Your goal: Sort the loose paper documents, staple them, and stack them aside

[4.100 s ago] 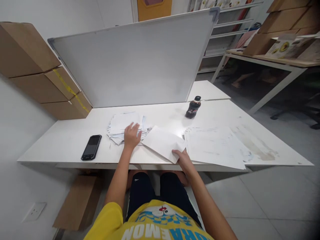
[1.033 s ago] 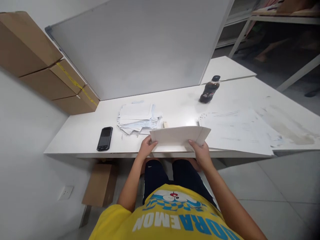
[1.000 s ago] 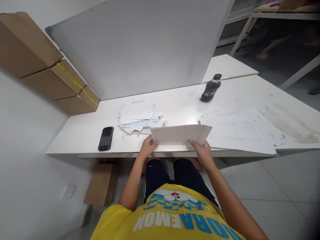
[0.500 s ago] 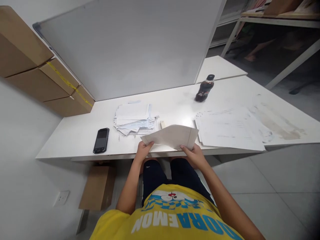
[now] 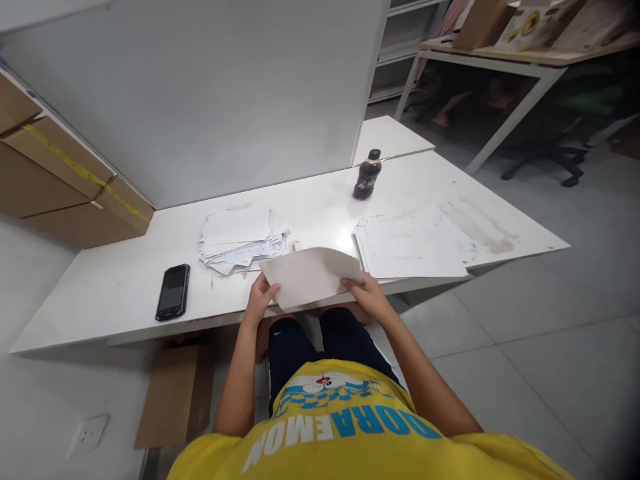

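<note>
Viewing remotely, I find the off-white rectangular paper sheet (image 5: pixel 310 277) over the front edge of the long white table (image 5: pixel 310 200), its top edge bowed. Both grips hold it, thumbs on the near face: the bare left hand (image 5: pixel 261 293) at one end, the bare right hand (image 5: pixel 369 293) at the other. Whether it is a single layer, or touches the table, I cannot tell.

Principal hazard — creasing: uneven pressure from the thumbs could buckle the bowed middle. Should either grip slacken, I judge that end could drop past the edge towards the lap.

Secondary: the small beige block (image 5: pixel 297 245) sits just behind the sheet; a forward push could knock it into the loose pile of small white papers (image 5: pixel 237 233). The stack of large white sheets (image 5: pixel 410 247) reaches the front edge near the right forearm — a careless sweep could drag pages off.
</note>
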Motion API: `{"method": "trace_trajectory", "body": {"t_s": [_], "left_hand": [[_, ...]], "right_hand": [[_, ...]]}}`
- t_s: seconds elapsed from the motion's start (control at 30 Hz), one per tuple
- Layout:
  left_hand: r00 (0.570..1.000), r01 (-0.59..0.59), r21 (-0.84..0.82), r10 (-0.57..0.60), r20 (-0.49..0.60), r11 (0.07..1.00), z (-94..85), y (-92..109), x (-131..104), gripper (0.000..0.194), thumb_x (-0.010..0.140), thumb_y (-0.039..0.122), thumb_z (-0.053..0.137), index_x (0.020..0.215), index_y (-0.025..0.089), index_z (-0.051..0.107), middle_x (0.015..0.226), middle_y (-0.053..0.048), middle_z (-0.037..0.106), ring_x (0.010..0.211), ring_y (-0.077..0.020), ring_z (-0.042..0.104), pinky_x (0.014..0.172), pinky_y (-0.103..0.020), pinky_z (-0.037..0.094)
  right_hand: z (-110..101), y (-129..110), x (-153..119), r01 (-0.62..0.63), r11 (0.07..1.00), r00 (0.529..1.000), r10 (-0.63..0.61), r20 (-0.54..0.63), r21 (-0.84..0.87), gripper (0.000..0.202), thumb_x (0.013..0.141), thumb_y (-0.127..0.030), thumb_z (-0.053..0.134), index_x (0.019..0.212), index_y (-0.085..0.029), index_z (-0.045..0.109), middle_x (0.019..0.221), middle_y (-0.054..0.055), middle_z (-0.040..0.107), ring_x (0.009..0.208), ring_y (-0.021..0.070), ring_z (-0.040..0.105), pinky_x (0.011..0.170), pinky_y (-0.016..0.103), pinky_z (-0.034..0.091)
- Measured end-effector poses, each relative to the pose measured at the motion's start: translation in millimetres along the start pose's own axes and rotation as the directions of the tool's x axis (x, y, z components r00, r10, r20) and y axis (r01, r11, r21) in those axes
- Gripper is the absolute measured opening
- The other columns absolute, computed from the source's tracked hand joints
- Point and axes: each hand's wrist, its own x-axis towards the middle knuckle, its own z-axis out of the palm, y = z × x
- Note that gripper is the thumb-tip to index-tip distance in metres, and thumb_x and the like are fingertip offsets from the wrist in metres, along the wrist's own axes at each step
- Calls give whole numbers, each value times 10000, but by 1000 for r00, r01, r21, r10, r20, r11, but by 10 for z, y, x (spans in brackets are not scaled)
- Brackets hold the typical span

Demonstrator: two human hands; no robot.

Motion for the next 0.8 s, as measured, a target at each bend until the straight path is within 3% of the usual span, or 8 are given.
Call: {"method": "trace_trajectory", "body": {"t_s": [0.13, 0.27, 0.33, 0.4, 0.5, 0.6, 0.7, 0.8], "left_hand": [[991, -95, -17, 96, 89, 995, -8, 27, 20, 378, 811, 427, 700, 1110, 199, 657, 838, -35, 674, 889, -186, 654, 886, -329, 482], [992, -77, 70, 69, 107, 995, -4, 18, 27, 345, 832, 415, 674, 1102, 200, 665, 863, -50, 678, 901, -190, 641, 867, -319, 472], [994, -68, 111, 58, 95, 991, -3, -5, 40, 338, 829, 425, 669, 1082, 202, 672, 859, -53, 684, 892, -192, 639, 852, -317, 472], [995, -64, 139, 53, 82, 988, 4, -32, 47, 326, 828, 430, 663, 1066, 208, 678, 861, -52, 690, 885, -190, 639, 849, -313, 472], [996, -63, 160, 52, 71, 985, 31, -56, 25, 325, 831, 423, 655, 1084, 220, 674, 880, -49, 694, 897, -188, 639, 860, -312, 474], [998, -65, 166, 63, 18, 984, 50, -20, 8, 314, 844, 425, 630, 1070, 211, 676, 849, -51, 696, 882, -200, 650, 865, -333, 487], [980, -116, 282, 155, -122, 952, -13, 98, 138, 296, 896, 416, 536, 1053, 204, 671, 893, -72, 705, 939, -226, 659, 922, -384, 491], [926, -153, 653, 338, -166, 741, -168, 202, 466, 353, 892, 381, 529, 1191, 217, 620, 1251, -108, 637, 1279, -281, 507, 1113, -462, 357]], "right_hand": [[-631, 100, 69, -82, 991, 954, 46, -297, -110, 399, 739, -428, 571, 1055, -192, 631, 917, 53, 682, 849, 239, 603, 772, 350, 480], [-1329, 342, 191, -317, 906, 831, 123, -542, -280, 444, 722, -308, 511, 1134, -173, 608, 870, 77, 643, 789, 229, 567, 753, 370, 458], [-1573, 453, 262, -411, 836, 802, 141, -581, -363, 505, 724, -254, 492, 1208, -138, 578, 909, 126, 644, 821, 253, 569, 774, 403, 455], [-1712, 533, 321, -405, 768, 825, 73, -560, -497, 536, 716, -210, 480, 1232, -89, 564, 1011, 201, 640, 932, 306, 572, 839, 462, 445], [-1723, 604, 343, -300, 670, 826, -173, -536, -679, 581, 698, -187, 502, 1265, -65, 529, 1294, 277, 529, 1199, 404, 466, 964, 588, 372], [-1531, 657, 277, -217, 660, 745, -364, -559, -719, 533, 769, -224, 511, 1290, -113, 508, 1431, 242, 420, 1347, 410, 332, 1037, 646, 297], [-1230, 721, 213, -183, 740, 644, -408, -648, -647, 445, 858, -302, 461, 1261, -127, 535, 1423, 231, 416, 1375, 389, 310, 1075, 636, 265], [-1011, 791, 267, -158, 746, 691, -385, -612, -647, 467, 883, -373, 431, 1254, -116, 553, 1472, 235, 384, 1415, 388, 259, 1096, 633, 236]]}}
